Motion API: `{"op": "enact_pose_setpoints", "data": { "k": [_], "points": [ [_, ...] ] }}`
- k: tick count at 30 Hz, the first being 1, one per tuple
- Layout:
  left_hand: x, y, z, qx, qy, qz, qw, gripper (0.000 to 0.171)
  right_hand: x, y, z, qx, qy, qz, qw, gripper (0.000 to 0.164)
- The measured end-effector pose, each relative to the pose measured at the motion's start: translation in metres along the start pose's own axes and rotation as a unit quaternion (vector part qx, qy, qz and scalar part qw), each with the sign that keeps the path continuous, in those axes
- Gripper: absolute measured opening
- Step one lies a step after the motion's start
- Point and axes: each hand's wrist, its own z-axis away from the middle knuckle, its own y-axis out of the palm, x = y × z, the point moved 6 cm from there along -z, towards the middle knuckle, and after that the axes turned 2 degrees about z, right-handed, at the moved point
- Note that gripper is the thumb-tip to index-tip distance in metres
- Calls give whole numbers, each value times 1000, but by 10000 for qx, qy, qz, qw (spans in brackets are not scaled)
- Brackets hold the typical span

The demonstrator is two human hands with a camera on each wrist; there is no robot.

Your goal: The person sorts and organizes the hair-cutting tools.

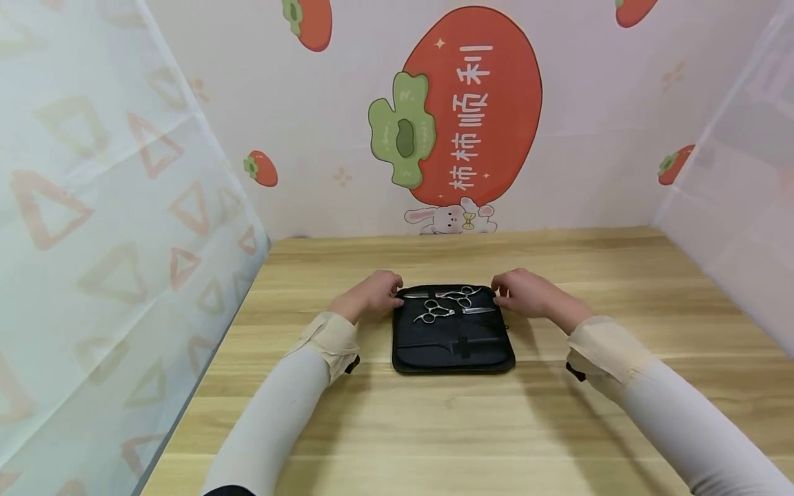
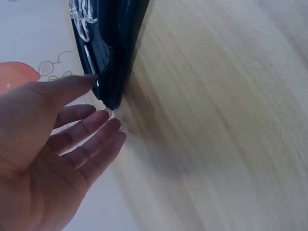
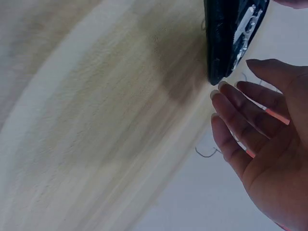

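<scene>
A black zip case [image 1: 428, 358] lies opened out flat on the wooden table, showing its inside. Two pairs of silver scissors [image 1: 459, 297] [image 1: 431, 313] sit in it, their blades partly tucked away. A dark comb [image 1: 424, 345] lies across its nearer part, under a strap. My left hand [image 1: 375, 293] is at the far left corner, thumb over the edge and loosely bent fingers [image 2: 103, 144] beside it. At the far right corner is my right hand [image 1: 527, 293], its fingers [image 3: 236, 115] spread and fingertips close to the edge; contact is hard to tell.
The wooden table [image 1: 434, 434] runs back to a wall sheet [image 1: 322, 124] printed with a large persimmon and a rabbit. Pale patterned sheets hang at the left [image 1: 93, 275] and right [image 1: 738, 207] sides.
</scene>
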Motion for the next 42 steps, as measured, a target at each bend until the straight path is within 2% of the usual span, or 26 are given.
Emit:
{"op": "enact_pose_setpoints", "data": {
  "k": [5,7,10,14,20,27,34,38,42],
  "points": [
    [5,1,-1,-191,-303,211,9991,13,-8,9,-16,-34,219,113,9997,21],
    [6,1,-2,-236,-439,208,9985,9,-9,12,-21,-2,309,132,9994,19],
    [7,3,-4,-193,-620,167,9977,20,-12,16,-29,24,538,178,9984,12],
    [5,5,-4,-133,-707,33,9974,36,-14,20,-36,87,743,318,9967,7],
    [1,3,-2,-338,-609,-30,9976,43,-12,19,-34,34,755,437,9962,10],
    [0,-5,3,-755,-363,45,9965,29,-5,3,-23,-541,531,593,9954,8],
    [-11,-17,18,-1403,41,76,9901,10,4,-10,-9,-907,401,736,9923,9],
    [-18,-23,29,-1588,220,260,9867,7,8,-15,0,-1044,365,713,9913,7],
    [-24,-27,42,-1628,340,418,9852,7,15,-19,12,-1266,168,805,9885,6]
  ]
}}
